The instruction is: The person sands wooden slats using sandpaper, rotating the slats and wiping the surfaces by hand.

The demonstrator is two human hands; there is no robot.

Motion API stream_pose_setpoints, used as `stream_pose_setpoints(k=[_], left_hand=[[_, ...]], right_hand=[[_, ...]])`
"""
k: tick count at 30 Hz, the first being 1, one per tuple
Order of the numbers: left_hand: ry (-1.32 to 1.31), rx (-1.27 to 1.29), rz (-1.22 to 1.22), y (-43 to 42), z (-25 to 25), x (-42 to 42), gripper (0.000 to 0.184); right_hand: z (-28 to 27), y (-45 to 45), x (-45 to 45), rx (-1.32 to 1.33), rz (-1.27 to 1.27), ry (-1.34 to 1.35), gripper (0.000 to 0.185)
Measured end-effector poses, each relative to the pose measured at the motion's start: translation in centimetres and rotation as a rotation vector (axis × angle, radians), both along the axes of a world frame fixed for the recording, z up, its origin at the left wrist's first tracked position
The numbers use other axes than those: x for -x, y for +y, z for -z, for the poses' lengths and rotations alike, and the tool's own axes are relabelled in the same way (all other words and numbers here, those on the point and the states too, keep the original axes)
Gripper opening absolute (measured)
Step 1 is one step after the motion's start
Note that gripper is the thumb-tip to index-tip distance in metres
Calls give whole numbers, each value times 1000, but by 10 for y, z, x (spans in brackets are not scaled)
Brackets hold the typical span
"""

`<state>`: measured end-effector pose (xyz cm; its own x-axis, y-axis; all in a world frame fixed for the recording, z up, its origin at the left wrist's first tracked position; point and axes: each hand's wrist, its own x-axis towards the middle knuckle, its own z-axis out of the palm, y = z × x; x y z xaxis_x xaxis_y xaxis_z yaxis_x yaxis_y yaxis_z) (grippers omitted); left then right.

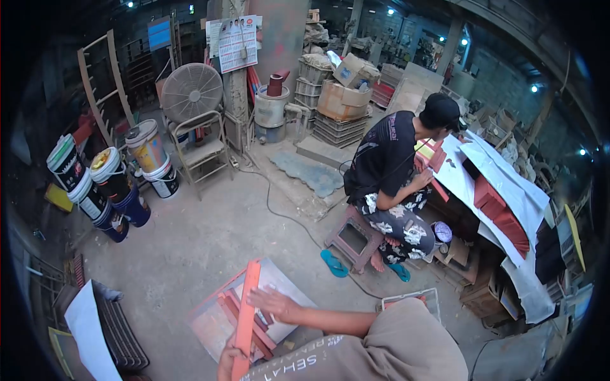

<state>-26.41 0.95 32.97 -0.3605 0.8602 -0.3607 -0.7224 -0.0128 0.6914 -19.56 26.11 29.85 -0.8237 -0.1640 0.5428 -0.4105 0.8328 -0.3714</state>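
Observation:
A long, flat orange-painted bar (pixel 249 298), perhaps wood, stands at a slant in front of my body. My left hand (pixel 230 359) is closed around its lower end, close to my shirt. Against the bar's right side, around mid-length, rests my right hand (pixel 274 305), open with fingers stretched out; I cannot tell how firmly it presses. Beneath lies a paint-stained board (pixel 289 279) on the floor, carrying several reddish strips (pixel 230 306) partly hidden by the bar and my right arm.
A co-worker (pixel 391 159) sits on a low stool (pixel 352 238) beside a paper-covered bench (pixel 502 174) with red pieces. Paint buckets (pixel 145 147), a folding chair (pixel 202 149) and a large fan (pixel 192 92) stand at the back left. A cable (pixel 270 197) crosses the floor.

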Motion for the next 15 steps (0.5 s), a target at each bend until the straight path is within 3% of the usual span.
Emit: stream_pose_setpoints(k=[4, 6, 8, 13, 15], left_hand=[[78, -58, 46, -9, -56, 4, 78], [96, -62, 26, -13, -70, 1, 79], [130, -75, 18, -19, -80, -2, 82], [156, -49, -12, -34, -83, -12, 90], [156, -43, -22, -37, -88, -12, 93]], right_hand=[[-53, 2, 8, -8, 72, 126, 63], [-74, -11, 3, -6, -48, 131, 58], [-82, -16, 5, -12, -86, 227, 63], [-84, -18, 20, 45, 181, 190, 62], [-85, -37, 9, 44, 56, 165, 63]])
